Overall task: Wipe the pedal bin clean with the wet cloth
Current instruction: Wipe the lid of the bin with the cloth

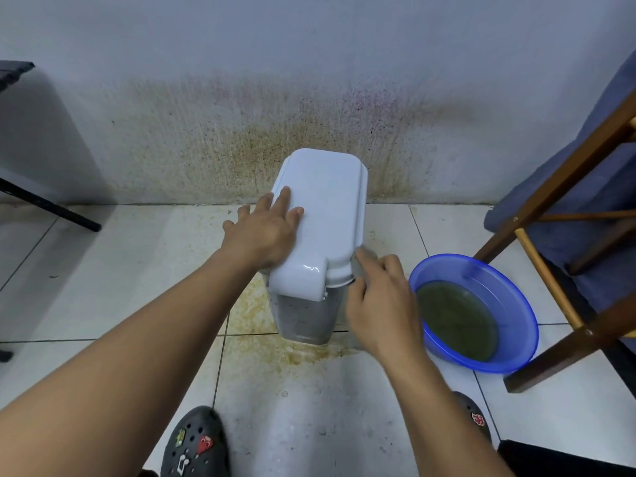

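Centre frame: bin (303, 315) upright on stained tiles (309, 407), lid (327, 201) shut, close to the spattered wall (241, 115). Left hand (265, 232) laid flat on the lid's left side, fingers straight and spread. Right hand (382, 304) at the lid's near right corner, fingers curled round a grey cloth (358, 271), pressing it to the rim. Hands apart. Lower right, near the bin: blue basin (447, 266) of murky water. Wooden chair (550, 187) at right edge.
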### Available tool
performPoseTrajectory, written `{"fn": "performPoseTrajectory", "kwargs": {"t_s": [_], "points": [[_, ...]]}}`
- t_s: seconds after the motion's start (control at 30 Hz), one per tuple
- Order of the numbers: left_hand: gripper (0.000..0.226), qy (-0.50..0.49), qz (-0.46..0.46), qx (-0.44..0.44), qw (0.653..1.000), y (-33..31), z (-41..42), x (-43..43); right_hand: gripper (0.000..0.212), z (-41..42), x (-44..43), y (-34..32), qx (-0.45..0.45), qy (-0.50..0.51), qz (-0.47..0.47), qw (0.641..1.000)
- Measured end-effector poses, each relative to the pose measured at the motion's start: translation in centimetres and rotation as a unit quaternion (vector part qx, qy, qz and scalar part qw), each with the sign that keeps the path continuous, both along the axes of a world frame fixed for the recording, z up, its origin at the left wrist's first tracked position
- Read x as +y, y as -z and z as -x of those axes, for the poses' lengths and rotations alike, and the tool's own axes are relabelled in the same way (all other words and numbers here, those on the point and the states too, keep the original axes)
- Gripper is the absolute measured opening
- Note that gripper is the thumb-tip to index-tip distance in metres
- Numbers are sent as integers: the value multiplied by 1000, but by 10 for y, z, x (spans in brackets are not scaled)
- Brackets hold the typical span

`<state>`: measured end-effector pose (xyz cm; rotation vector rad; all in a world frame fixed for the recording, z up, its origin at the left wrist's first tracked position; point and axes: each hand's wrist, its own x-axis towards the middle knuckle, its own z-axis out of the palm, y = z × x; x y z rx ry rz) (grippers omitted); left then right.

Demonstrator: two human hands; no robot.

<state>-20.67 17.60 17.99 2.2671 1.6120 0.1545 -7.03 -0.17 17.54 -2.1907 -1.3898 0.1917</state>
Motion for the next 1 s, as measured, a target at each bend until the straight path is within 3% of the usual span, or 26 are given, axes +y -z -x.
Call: {"fn": "performPoseTrajectory", "kwargs": {"t_s": [0.07,0.13,0.2,0.27,0.33,0.47,0.73,1.0], "points": [[66,-3,0,-1,1000,0,0,0,46,12,-14,2,4,-13,-23,1000],[66,-4,2,-2,1000,-1,0,0,38,12,-18,1,67,-25,-58,996],[66,-3,6,-5,1000,-2,1,-1,25,-1,-8,-4,159,26,-115,980],[66,-4,6,-5,1000,-2,2,-2,23,-26,13,-6,195,100,-144,965],[66,-4,6,-2,1000,-3,2,-3,31,-51,36,-5,184,116,-94,972],[65,-5,8,0,1000,-4,2,-4,43,-70,66,-1,161,29,5,987],[65,-8,8,5,1000,-5,-1,-4,49,-43,37,16,129,3,-1,992],[63,-19,14,-3,1000,-5,-3,-7,47,19,-7,23,81,78,-11,994]]}}
